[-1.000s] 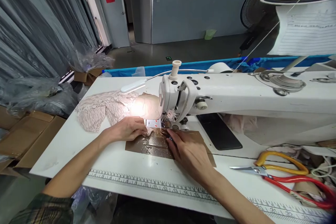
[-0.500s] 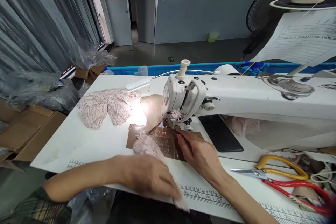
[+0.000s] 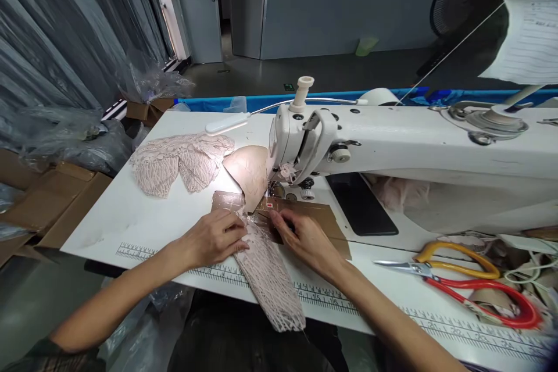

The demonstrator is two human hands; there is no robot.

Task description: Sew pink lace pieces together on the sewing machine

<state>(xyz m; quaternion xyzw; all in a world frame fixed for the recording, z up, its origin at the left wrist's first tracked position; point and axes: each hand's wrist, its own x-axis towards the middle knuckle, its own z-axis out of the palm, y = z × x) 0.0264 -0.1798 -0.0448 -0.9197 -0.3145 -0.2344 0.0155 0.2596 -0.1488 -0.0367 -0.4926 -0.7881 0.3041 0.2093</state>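
The lace strip (image 3: 274, 282) lies across the brown sheet (image 3: 333, 226) before the sewing machine (image 3: 401, 136), its tail hanging past the bench (image 3: 100, 224), presumably so its top sits within both hands' reach. The left hand (image 3: 215, 237), palm down, curls on that top; whether pinching, I cannot tell. The right hand (image 3: 305, 239), angled in opposite, apparently grips a small dark tool (image 3: 290, 225)

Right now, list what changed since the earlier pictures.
The left hand drew the lace strip over the near edge of the table, then returned to its upper end. The beige piece now overlaps the brown plate. The right hand stayed close by, scissors unmoved.
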